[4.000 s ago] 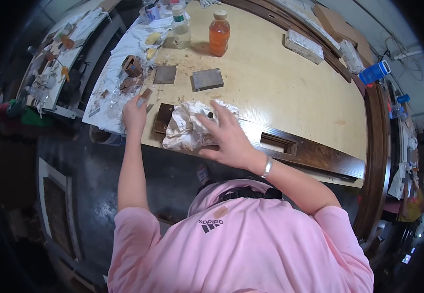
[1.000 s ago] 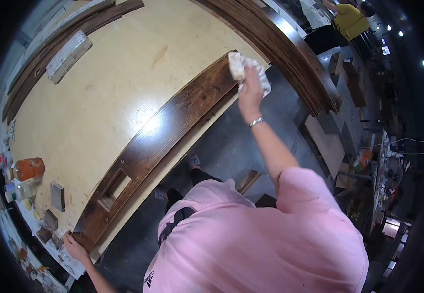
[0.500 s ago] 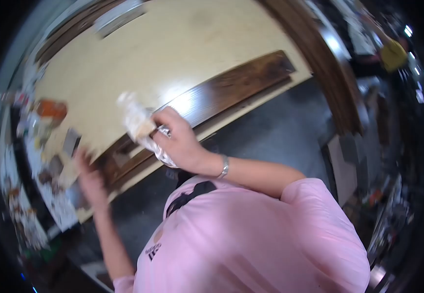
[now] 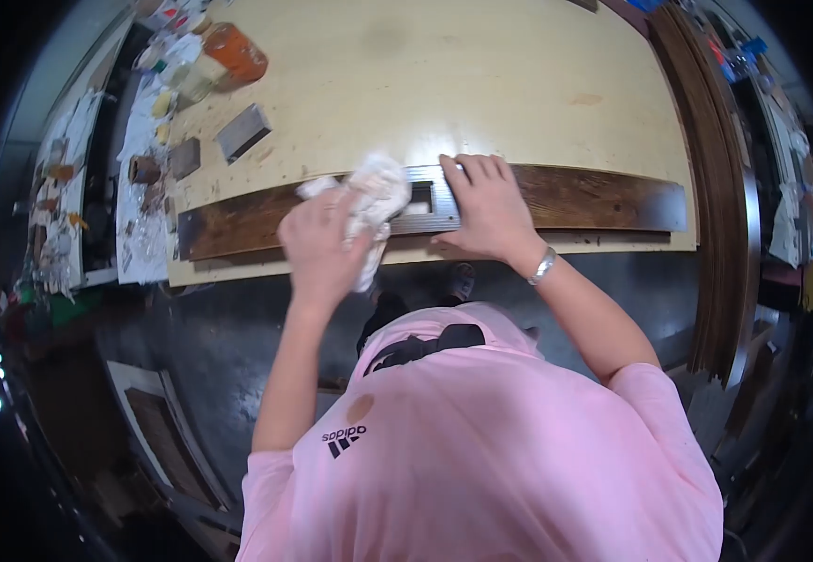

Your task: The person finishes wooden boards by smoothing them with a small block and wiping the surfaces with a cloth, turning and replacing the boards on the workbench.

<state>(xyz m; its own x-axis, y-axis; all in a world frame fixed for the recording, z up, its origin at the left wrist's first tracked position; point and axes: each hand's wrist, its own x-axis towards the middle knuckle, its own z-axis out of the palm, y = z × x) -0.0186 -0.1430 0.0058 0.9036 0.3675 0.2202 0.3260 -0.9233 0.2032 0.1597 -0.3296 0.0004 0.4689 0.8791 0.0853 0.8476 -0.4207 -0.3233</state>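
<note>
A long dark-brown wooden board [image 4: 594,199] lies along the near edge of the worktable, with a small rectangular cut-out near its middle. My left hand [image 4: 320,242] is closed around a crumpled white cloth [image 4: 380,185] over the board, left of the cut-out. Part of the cloth is blurred, and it hides some of the board. My right hand [image 4: 493,208] spans the board just right of the cut-out, fingers at the far edge and thumb at the near edge, gripping it across its width. A metal bracelet [image 4: 542,266] circles my right wrist.
On the pale worktable [image 4: 519,75], a jar of orange liquid [image 4: 235,53] stands at the back left. Nearer are a grey block [image 4: 243,132] and a smaller block [image 4: 184,158]. Long dark wooden profiles [image 4: 706,187] run along the right side. A framed panel [image 4: 168,431] is low at left.
The cloth has passed from my right hand to my left. My right hand has moved onto the board, and the view has turned so the board lies nearly level.
</note>
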